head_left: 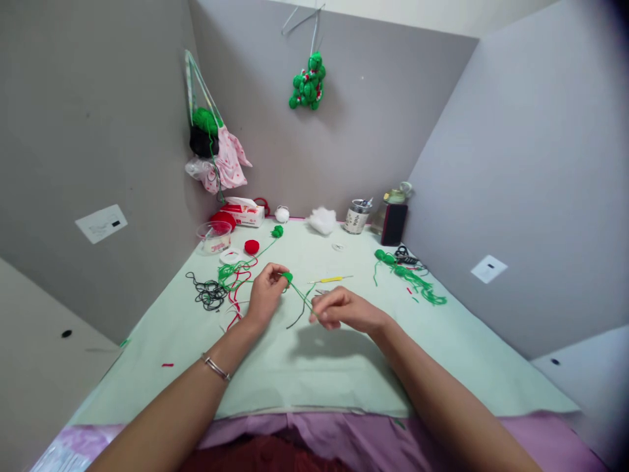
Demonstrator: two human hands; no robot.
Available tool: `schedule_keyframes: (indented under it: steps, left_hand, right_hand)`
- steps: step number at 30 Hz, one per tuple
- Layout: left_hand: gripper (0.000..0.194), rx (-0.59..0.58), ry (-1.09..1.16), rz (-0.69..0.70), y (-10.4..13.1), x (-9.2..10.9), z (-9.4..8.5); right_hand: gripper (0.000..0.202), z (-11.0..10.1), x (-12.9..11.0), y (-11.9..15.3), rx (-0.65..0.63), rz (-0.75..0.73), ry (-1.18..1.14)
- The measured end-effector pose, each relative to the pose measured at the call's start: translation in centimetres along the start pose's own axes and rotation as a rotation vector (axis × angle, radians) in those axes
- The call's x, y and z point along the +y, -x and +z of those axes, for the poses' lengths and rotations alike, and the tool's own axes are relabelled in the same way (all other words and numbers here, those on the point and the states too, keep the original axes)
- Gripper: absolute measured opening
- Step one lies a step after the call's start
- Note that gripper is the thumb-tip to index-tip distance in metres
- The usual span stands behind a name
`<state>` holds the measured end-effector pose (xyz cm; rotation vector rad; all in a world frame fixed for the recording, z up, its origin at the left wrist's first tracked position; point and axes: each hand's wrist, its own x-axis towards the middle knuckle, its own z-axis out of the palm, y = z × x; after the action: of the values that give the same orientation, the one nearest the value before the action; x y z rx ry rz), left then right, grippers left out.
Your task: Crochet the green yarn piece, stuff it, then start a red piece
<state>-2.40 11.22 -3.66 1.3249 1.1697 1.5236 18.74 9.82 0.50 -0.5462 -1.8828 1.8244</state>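
Near the middle of the pale green table, my left hand (266, 292) pinches a small green yarn piece (287, 278) between thumb and fingers. Green strands (301, 295) run from that piece, stretched down to the right, to my right hand (334, 308), whose fingers are closed on them. A short dark thread (296, 321) lies between the hands. Just beyond my right hand rests a yellow-handled crochet hook (332, 279). Small metal scissors, partly hidden, seem to lie behind its fingers.
Left of my hands are tangled black yarn (209, 295), green and red strands, a red ball (251, 247) and a plastic tub (215, 237). Rightward lie green tassels (420, 283) and black scissors (405, 255). White stuffing (323, 221), a can (357, 217) and a phone (394, 225) stand behind.
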Motion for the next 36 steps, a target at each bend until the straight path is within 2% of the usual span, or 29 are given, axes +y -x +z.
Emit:
schedule_keyframes:
  steps: [3, 4, 5, 7, 9, 11, 14, 18, 21, 24, 26, 27, 28, 30, 32, 36]
  left_hand:
    - [0.014, -0.018, 0.01, -0.024, 0.3, 0.1, 0.1]
    - [0.014, -0.017, 0.011, -0.03, 0.4, 0.1, 0.1]
    - [0.014, -0.011, 0.012, -0.035, 0.4, 0.0, 0.0]
    - [0.014, 0.003, 0.006, -0.037, 0.1, 0.0, -0.3]
    - [0.016, -0.011, -0.011, -0.031, -0.6, 0.2, -0.6]
    - [0.017, -0.066, -0.037, -0.025, -1.4, 0.5, -0.7]
    - [0.015, -0.186, -0.062, -0.024, -2.7, 0.8, -0.3]
    - [0.009, -0.342, -0.08, -0.013, -3.8, 0.4, 0.4]
    - [0.011, -0.445, -0.112, 0.017, -4.6, 0.0, 0.5]
    - [0.014, -0.479, -0.157, 0.037, -6.2, -0.1, 0.1]
    - [0.014, -0.472, -0.173, 0.038, -7.9, -0.1, 0.1]
    - [0.013, -0.465, -0.175, 0.035, -8.9, -0.2, 0.2]
    - [0.012, -0.457, -0.173, 0.031, -9.9, -0.2, 0.4]
    - [0.01, -0.44, -0.164, 0.022, -12.1, -0.5, 1.1]
    - [0.009, -0.423, -0.152, 0.011, -14.4, -0.9, 2.0]
    - [0.017, -0.335, -0.148, -0.03, -19.3, -2.3, 3.7]
  right_hand:
    - [0.02, -0.4, -1.1, 0.9, -0.188, 0.034, 0.036]
    - [0.022, -0.7, -1.3, 1.1, -0.205, 0.036, 0.071]
    - [0.024, -1.0, -1.4, 1.2, -0.161, 0.029, 0.133]
    - [0.032, -1.8, -1.0, 1.0, 0.102, 0.007, 0.387]
    - [0.038, -2.7, 0.1, 0.5, 0.457, 0.035, 0.774]
    - [0.036, -3.6, 1.5, 0.0, 0.555, 0.082, 0.919]
    - [0.019, -4.8, 2.8, -0.2, 0.508, 0.141, 1.034]
    - [0.012, -8.0, 2.5, -0.9, 0.363, 0.201, 1.096]
    - [0.015, -12.6, 1.4, -3.3, 0.427, 0.226, 1.134]
    - [0.034, -18.0, 0.3, -7.3, 0.634, 0.197, 1.175]
    - [0.031, -21.3, -0.2, -10.4, 0.784, 0.136, 1.192]
    - [0.037, -22.7, -0.2, -11.9, 0.845, 0.103, 1.193]
    - [0.032, -23.9, -0.1, -13.3, 0.893, 0.085, 1.19]
    - [0.035, -25.6, 0.9, -15.6, 0.933, 0.066, 1.176]
    - [0.035, -26.5, 2.5, -17.0, 0.909, 0.081, 1.158]
    - [0.036, -27.3, 5.2, -17.8, 0.815, 0.115, 1.111]
